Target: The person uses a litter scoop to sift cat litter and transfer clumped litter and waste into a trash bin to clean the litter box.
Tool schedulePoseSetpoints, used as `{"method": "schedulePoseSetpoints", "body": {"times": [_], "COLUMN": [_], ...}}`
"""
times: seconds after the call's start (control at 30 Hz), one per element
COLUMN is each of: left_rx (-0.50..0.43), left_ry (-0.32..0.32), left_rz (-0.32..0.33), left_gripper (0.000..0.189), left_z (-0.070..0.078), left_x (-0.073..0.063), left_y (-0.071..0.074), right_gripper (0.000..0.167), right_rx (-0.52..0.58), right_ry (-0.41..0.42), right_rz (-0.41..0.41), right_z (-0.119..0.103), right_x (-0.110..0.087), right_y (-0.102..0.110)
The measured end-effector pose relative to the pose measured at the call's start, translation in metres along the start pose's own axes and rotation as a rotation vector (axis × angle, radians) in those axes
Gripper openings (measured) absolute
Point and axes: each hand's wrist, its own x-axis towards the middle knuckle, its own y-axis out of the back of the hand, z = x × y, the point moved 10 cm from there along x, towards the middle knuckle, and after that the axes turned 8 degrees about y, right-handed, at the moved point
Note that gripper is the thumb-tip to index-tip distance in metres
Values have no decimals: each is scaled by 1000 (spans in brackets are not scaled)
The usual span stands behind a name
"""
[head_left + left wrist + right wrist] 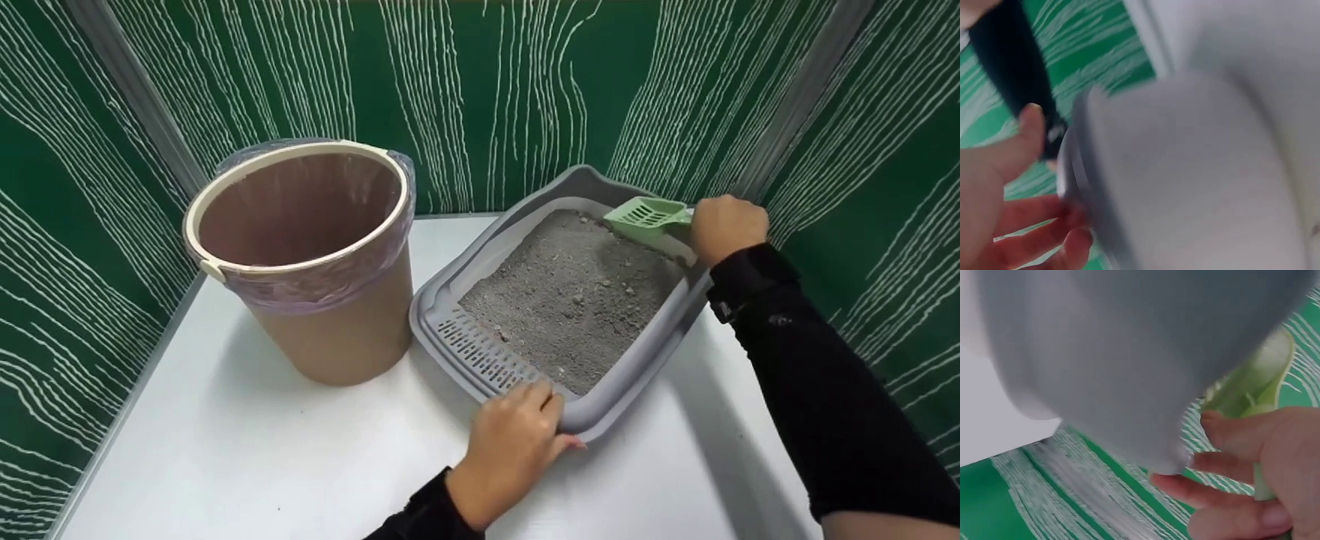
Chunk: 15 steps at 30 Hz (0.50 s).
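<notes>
A grey litter box (626, 394) filled with grey litter (562, 300) sits on the white surface. My left hand (514, 442) grips its near rim beside the slotted panel, fingers over the edge and thumb outside; in the left wrist view the fingers (1075, 247) meet the rim (1092, 169). At the far right corner, my right hand (729, 225) holds a green slotted litter scoop (646, 214) by its handle, the scoop's head above the litter. In the right wrist view, fingertips of that hand (1258, 472) also reach the box's rim, and the box partly hides the scoop (1258, 382).
Left of the box stands a brown bin (345, 337) with a cream rim and a clear liner bag (315, 285) folded over it. Green panels (465, 97) with white wavy lines rise behind and at both sides of the white tabletop (247, 450).
</notes>
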Motion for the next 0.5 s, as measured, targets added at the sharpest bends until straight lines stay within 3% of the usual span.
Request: {"method": "schedulePoseSetpoints", "body": {"times": [0.13, 0.27, 0.5], "left_rx": [70, 56, 6], "left_ry": [-15, -4, 47], "left_rz": [67, 93, 10], "left_gripper": [45, 40, 40], "left_z": [9, 8, -13], "left_x": [-4, -4, -8], "left_y": [-4, -3, -9], "right_gripper": [22, 19, 18], "right_rx": [9, 45, -7], "right_ry": [-6, -23, -30], "right_rz": [-2, 50, 116], "right_z": [10, 17, 12], "right_x": [2, -2, -19], "right_y": [-8, -7, -4]}}
